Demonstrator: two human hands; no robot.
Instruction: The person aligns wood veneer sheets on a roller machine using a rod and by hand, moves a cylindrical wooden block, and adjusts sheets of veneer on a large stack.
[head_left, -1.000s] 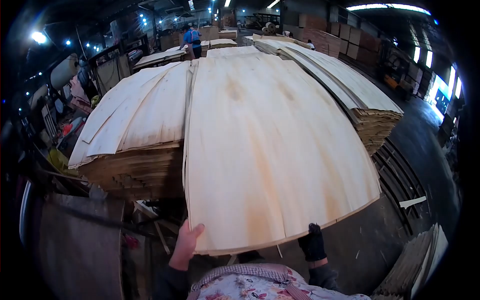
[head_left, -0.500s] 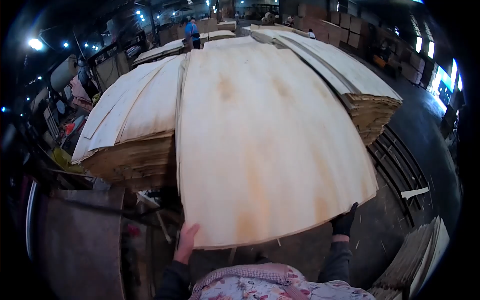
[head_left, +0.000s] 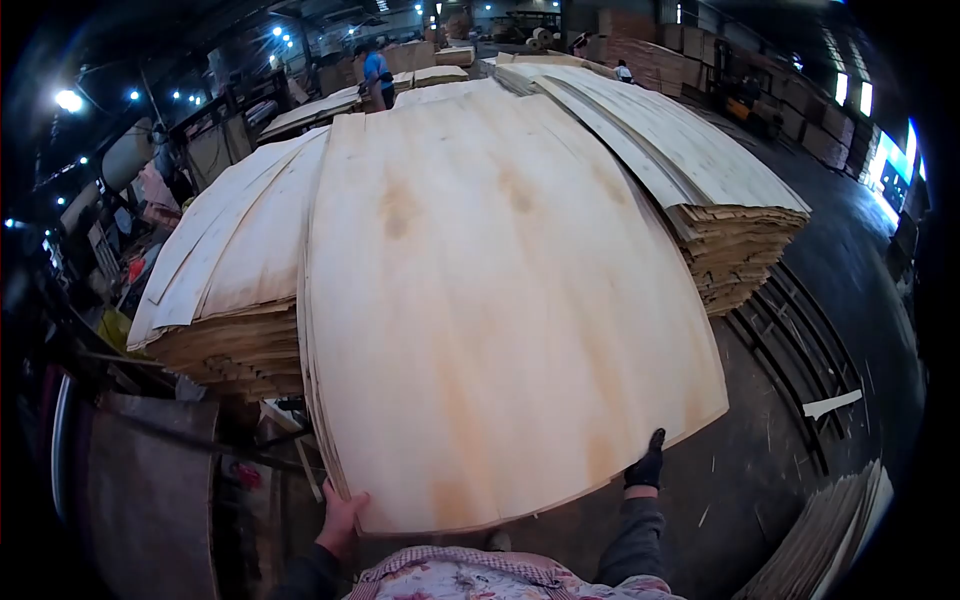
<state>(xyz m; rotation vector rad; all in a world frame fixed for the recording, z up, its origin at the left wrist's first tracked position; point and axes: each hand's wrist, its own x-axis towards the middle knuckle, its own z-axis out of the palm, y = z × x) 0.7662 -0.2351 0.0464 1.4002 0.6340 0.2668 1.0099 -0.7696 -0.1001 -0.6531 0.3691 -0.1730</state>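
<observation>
A large pale wood veneer sheet [head_left: 500,300] with tan streaks fills the middle of the view, its near edge close to my body. At the near left corner, my bare left hand [head_left: 343,514] is closed on that sheet, thumb on top. My right hand [head_left: 645,465], in a dark glove, grips the near edge toward the right corner, thumb on top and the other fingers hidden beneath. Along the left side several sheet edges show under the top one. How many sheets my hands hold I cannot tell.
A thick veneer stack [head_left: 225,350] stands on the left, another stack [head_left: 740,245] on the right. Dark metal rails [head_left: 790,360] lie on the right floor, near a bundle of veneer strips [head_left: 825,535]. A person in blue [head_left: 377,75] stands at the far left; a forklift [head_left: 745,100] is far right.
The veneer sheet and both my hands have shifted left and closer to my body in the view. Both hands keep their grip. The person in blue has changed posture.
</observation>
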